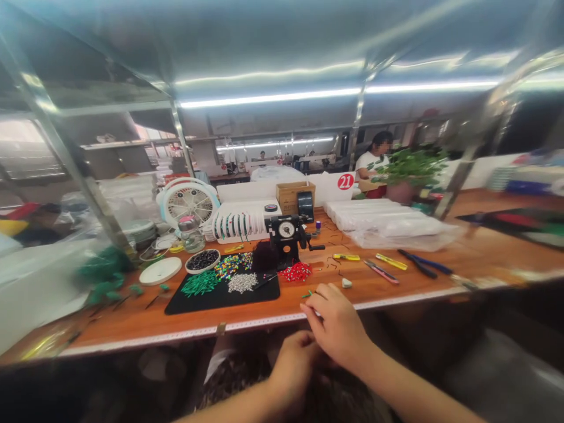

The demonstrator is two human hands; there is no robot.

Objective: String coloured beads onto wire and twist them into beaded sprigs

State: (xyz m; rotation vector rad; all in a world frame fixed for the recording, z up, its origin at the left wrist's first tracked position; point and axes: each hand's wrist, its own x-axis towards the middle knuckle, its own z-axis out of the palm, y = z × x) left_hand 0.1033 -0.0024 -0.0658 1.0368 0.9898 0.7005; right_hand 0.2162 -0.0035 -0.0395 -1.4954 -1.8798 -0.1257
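Note:
My right hand is at the table's front edge, its fingers curled together. A small green tube-like piece shows right at its fingertips; whether it is held or lies on the wood, I cannot tell. Lower and to the left, my left hand is closed just below the edge, close against the right wrist. Whatever is inside its fingers is hidden. Just beyond the hands lie a pile of red beads and a small white lump.
A black mat bears green pieces, silver beads and multicoloured beads. Behind stands a black hand-cranked machine. Right are yellow cutters, pink-handled tweezers and pliers. A fan stands back left; a person sits beyond.

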